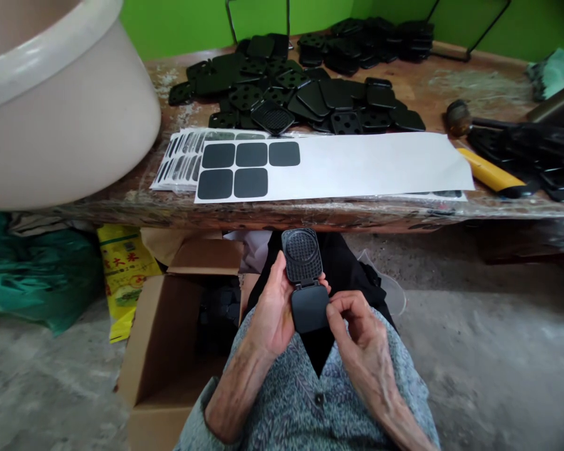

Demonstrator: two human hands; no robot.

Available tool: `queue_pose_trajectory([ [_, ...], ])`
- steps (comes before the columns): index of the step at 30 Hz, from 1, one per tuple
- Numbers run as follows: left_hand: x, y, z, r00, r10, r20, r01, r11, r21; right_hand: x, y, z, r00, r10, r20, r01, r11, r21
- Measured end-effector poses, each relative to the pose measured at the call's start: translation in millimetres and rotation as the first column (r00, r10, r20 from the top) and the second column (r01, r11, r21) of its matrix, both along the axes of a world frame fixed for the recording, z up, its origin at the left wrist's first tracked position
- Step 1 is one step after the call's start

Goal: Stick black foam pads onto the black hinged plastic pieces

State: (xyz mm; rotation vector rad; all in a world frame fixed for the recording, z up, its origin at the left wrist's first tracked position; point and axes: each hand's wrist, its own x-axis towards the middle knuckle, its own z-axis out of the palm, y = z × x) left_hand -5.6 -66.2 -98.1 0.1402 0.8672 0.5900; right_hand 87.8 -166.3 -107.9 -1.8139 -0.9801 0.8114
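Note:
My left hand (273,310) holds an opened, hinged black plastic case (303,255) over my lap. Its upper half shows a ribbed grid with a round outline. On the lower half lies a smooth, dark rounded-square pad (309,309). The thumb and fingertips of my right hand (357,326) pinch the right edge of that pad. Above, near the table's front edge, a white backing sheet (366,164) carries several dark rounded-square stickers (250,155) at its left end, on top of more sheets.
Many black plastic pieces (310,97) are heaped on the table (178,210). A large pale tub (70,119) stands left; a yellow-handled cutter (491,172) lies right. Below are an open cardboard box (145,341), a green bag (42,275) and a yellow bag (122,275).

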Motion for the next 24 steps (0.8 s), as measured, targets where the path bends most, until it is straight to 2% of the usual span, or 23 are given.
queue_pose_trajectory([
  [6, 0, -1, -0.9, 1.0, 0.017, -0.007, -0.017, 1.0, -0.001, -1, -1, 1.3, 0.973, 0.027, 0.228, -0.045, 0.996, 0.073],
  [13, -1, 0, -4.7, 0.998, 0.023, 0.051, -0.02, 0.998, -0.063, -2, 0, 2.2, 0.947, 0.04, 0.318, -0.067, 0.995, 0.074],
  [15, -2, 0, -4.6, 0.998, 0.02, 0.056, -0.017, 0.998, -0.057, -3, 0, 2.1, 0.969, 0.016, 0.247, -0.028, 0.998, 0.048],
  [19, -4, -1, -4.4, 1.0, 0.016, 0.026, -0.015, 0.999, -0.049, 1, 0, 1.6, 0.993, -0.068, -0.094, 0.063, 0.996, -0.058],
  [21, -5, -1, -4.3, 1.0, 0.022, 0.017, -0.021, 0.998, -0.067, 5, 0, 1.9, 0.964, -0.033, -0.262, 0.003, 0.993, -0.116],
  [24, -5, 0, -3.9, 0.999, 0.035, 0.022, -0.033, 0.997, -0.07, 9, 1, 2.9, 0.876, 0.012, -0.482, -0.067, 0.993, -0.098],
])
